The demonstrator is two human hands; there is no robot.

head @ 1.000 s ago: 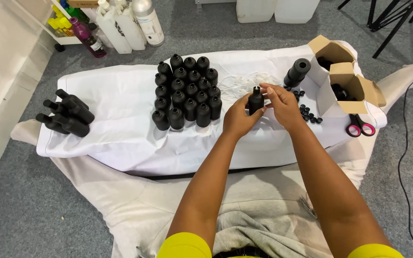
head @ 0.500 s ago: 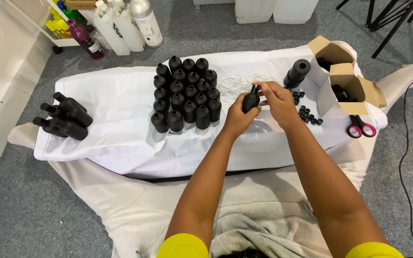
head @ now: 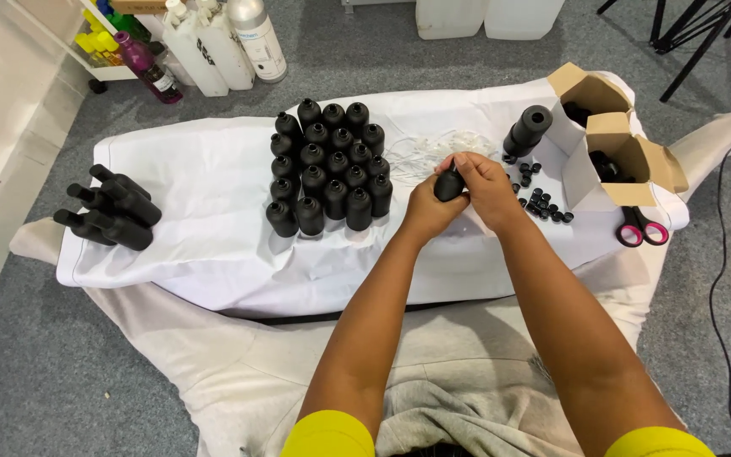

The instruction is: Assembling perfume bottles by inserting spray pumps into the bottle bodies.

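Bright, even light falls from overhead; the white cloth (head: 213,211) is almost glaring. Shadows under the black bottles (head: 327,169) are soft and short. Focus is sharp, with slight bending at the edges.

The bottle (head: 449,184) between the left hand (head: 426,211) and right hand (head: 486,191) looks like matt black plastic, as do the bottles (head: 328,167) standing mid-cloth. The cloth (head: 213,211) is white, soft and creased. At its right edge stand brown cardboard boxes (head: 615,148); scissors (head: 641,230) have glossy pink handles. The floor (head: 35,398) is rough grey carpet.
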